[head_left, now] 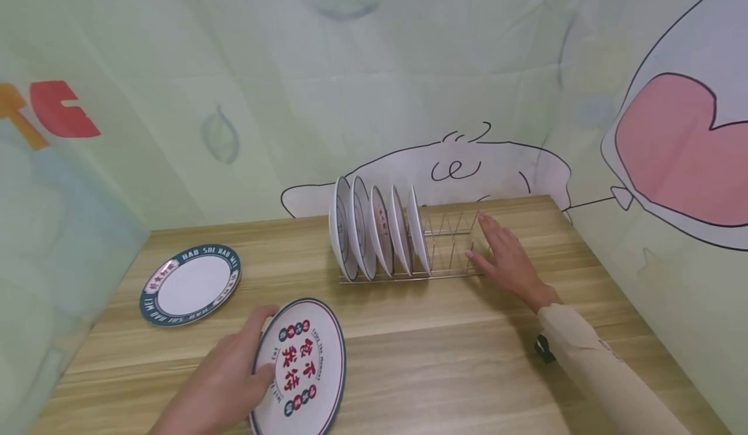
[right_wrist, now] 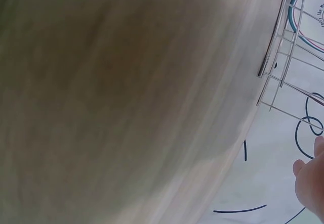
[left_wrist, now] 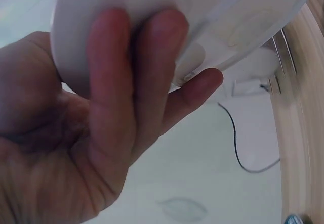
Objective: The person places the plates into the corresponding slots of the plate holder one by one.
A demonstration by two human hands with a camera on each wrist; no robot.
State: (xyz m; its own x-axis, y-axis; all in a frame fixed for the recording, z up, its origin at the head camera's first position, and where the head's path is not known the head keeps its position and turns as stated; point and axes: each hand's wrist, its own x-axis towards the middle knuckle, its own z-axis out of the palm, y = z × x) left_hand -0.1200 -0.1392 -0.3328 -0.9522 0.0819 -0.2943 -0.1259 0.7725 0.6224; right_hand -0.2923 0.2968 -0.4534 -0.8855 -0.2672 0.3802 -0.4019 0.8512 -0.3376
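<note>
My left hand [head_left: 234, 363] grips a white plate [head_left: 306, 363] by its left edge, thumb on the printed face; the plate is tilted up and shows red and dark characters. In the left wrist view, the fingers [left_wrist: 109, 82] press against the plate's pale underside [left_wrist: 212, 6]. At the right end of a wire dish rack [head_left: 452, 273], my right hand [head_left: 508, 260] reaches out with extended fingers, the tips right at the end wires. Several plates [head_left: 382, 234] stand on edge in the rack's left part.
A blue-rimmed plate [head_left: 193, 285] lies flat on the left of the wooden table [head_left: 444, 370]. Behind the rack rises a printed cloth backdrop [head_left: 263, 97], with more cloth at both sides. A small black object [head_left: 545, 348] shows by the right sleeve [head_left: 596, 370].
</note>
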